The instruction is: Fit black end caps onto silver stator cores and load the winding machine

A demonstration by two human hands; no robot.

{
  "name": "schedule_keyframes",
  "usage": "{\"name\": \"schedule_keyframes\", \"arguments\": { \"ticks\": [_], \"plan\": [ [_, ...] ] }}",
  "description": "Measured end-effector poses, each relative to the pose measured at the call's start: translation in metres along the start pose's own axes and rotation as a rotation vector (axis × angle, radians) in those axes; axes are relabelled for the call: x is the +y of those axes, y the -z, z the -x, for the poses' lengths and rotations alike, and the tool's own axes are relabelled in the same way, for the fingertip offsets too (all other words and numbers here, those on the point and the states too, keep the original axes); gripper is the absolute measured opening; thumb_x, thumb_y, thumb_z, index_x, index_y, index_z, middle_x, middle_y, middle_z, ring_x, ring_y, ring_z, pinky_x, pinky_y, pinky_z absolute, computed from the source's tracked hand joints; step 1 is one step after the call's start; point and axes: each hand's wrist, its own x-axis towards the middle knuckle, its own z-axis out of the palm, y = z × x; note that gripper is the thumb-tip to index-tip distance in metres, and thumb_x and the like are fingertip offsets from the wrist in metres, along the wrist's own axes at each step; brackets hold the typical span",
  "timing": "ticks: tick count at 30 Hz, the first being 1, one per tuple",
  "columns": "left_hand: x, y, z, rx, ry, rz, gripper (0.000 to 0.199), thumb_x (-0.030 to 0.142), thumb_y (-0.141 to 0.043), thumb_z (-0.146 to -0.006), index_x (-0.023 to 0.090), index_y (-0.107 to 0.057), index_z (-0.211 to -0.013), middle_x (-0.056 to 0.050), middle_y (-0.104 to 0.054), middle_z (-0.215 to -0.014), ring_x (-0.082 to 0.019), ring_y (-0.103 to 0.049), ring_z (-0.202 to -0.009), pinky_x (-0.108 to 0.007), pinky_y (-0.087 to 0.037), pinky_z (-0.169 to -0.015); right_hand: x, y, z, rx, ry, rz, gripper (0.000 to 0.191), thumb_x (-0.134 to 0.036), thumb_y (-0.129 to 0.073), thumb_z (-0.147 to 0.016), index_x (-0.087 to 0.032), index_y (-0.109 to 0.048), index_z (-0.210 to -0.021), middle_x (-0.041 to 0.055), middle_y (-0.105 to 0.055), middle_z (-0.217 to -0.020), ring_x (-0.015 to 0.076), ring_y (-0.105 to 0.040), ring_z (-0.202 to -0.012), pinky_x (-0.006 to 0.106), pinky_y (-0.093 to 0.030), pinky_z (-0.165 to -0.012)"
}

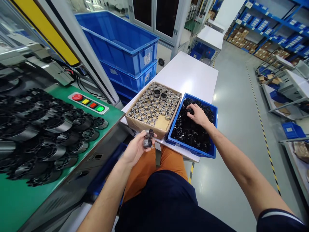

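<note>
With our left hand (135, 149) gripping two metal sleeves (147, 139) before the box (141, 126), our right hand (198, 115) closes on a black ring (190, 111) in the blue bin (193, 146); fitting it probably needs careful alignment.

Our left hand (135, 149) sits low and close to the body, fingers curled shut around something small — forearm bare, angled up from below. Our right hand (198, 115) reaches farther forward, palm down, fingers bent and pressing downward — arm nearly straight.
</note>
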Motion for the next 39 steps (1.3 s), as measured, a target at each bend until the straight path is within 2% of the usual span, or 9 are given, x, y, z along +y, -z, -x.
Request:
{"name": "schedule_keyframes", "arguments": {
  "ticks": [8, 12, 18, 20, 23, 25, 29, 32, 39],
  "plan": [
    [0.014, -0.017, -0.056, -0.101, -0.047, -0.005, 0.059, 0.063, -0.105, -0.087, 0.017, -0.077, -0.111, -0.015, -0.087, -0.118, -0.019, -0.073, -0.087, -0.021, -0.049, -0.054, -0.019, 0.011, -0.012, -0.005, -0.026, -0.249, 0.022, -0.040, -0.080, -0.112, -0.022, -0.087, -0.124, 0.0114, -0.087, -0.128, 0.0281, -0.079, -0.110, 0.051, -0.068, -0.113],
    [0.019, -0.032, -0.102, -0.196, -0.086, -0.018, 0.070, 0.079, -0.106, -0.089, 0.020, -0.069, -0.101, -0.012, -0.085, -0.106, -0.016, -0.066, -0.072, -0.022, -0.045, -0.049, -0.032, 0.018, -0.024, 0.076, -0.081, -0.421, 0.034, -0.032, -0.070, -0.101, -0.027, -0.092, -0.125, 0.0092, -0.093, -0.127, 0.0310, -0.081, -0.111, 0.052, -0.068, -0.113],
    [0.019, -0.051, -0.154, -0.386, -0.316, -0.043, 0.059, 0.072, -0.092, -0.108, 0.028, -0.071, -0.142, 0.002, -0.074, -0.092, -0.015, -0.061, -0.061, -0.026, -0.042, -0.051, -0.065, 0.005, -0.036, 0.007, -0.144, -0.804, 0.050, -0.036, -0.063, -0.103, -0.027, -0.095, -0.140, 0.0008, -0.090, -0.093, 0.0173, -0.073, -0.064, 0.031, -0.057, -0.059],
    [0.016, -0.053, -0.159, -0.342, -0.430, -0.163, 0.049, 0.065, -0.091, -0.113, 0.026, -0.078, -0.141, 0.001, -0.071, -0.096, -0.014, -0.058, -0.065, -0.029, -0.046, -0.060, -0.083, 0.000, -0.034, -0.005, -0.109, -0.939, 0.052, -0.033, -0.068, -0.102, -0.029, -0.096, -0.146, 0.0023, -0.096, -0.107, 0.0194, -0.084, -0.077, 0.031, -0.064, -0.064],
    [0.013, -0.051, -0.158, -0.264, -0.570, -0.377, 0.031, 0.050, -0.094, -0.116, 0.026, -0.084, -0.134, -0.002, -0.079, -0.112, -0.017, -0.070, -0.088, -0.031, -0.056, -0.082, -0.105, -0.003, -0.028, 0.056, 0.000, -1.060, 0.053, -0.022, -0.080, -0.095, -0.031, -0.098, -0.144, 0.0021, -0.098, -0.141, 0.0266, -0.094, -0.125, 0.042, -0.078, -0.106],
    [0.013, -0.050, -0.154, -0.276, -0.627, -0.443, 0.026, 0.045, -0.096, -0.116, 0.025, -0.084, -0.128, -0.002, -0.082, -0.118, -0.019, -0.075, -0.100, -0.031, -0.058, -0.090, -0.113, -0.004, -0.022, 0.074, 0.032, -1.065, 0.057, -0.020, -0.084, -0.095, -0.031, -0.095, -0.150, 0.0015, -0.098, -0.140, 0.0273, -0.093, -0.129, 0.046, -0.077, -0.118],
    [0.010, -0.046, -0.149, -0.262, -0.620, -0.509, 0.024, 0.045, -0.093, -0.119, 0.025, -0.080, -0.123, 0.001, -0.074, -0.101, -0.016, -0.063, -0.080, -0.032, -0.049, -0.074, -0.112, -0.006, -0.015, 0.032, -0.031, -1.144, 0.041, -0.020, -0.086, -0.099, -0.030, -0.083, -0.139, -0.0022, -0.093, -0.104, 0.0225, -0.091, -0.098, 0.038, -0.078, -0.094],
    [0.003, -0.044, -0.148, -0.219, -0.619, -0.460, 0.021, 0.046, -0.086, -0.124, 0.027, -0.078, -0.129, 0.001, -0.073, -0.103, -0.015, -0.058, -0.078, -0.032, -0.047, -0.073, -0.108, -0.008, -0.015, 0.009, 0.000, -1.188, 0.023, -0.017, -0.088, -0.098, -0.028, -0.083, -0.117, -0.0003, -0.094, -0.110, 0.0208, -0.090, -0.096, 0.035, -0.077, -0.090],
    [-0.002, -0.041, -0.151, -0.122, -0.617, -0.457, 0.030, 0.056, -0.083, -0.124, 0.027, -0.075, -0.129, -0.002, -0.072, -0.110, -0.016, -0.061, -0.083, -0.033, -0.051, -0.079, -0.106, -0.011, -0.017, 0.009, 0.078, -1.077, 0.022, -0.018, -0.088, -0.103, -0.030, -0.095, -0.120, -0.0005, -0.097, -0.117, 0.0240, -0.093, -0.104, 0.038, -0.078, -0.098]
  ]
}}
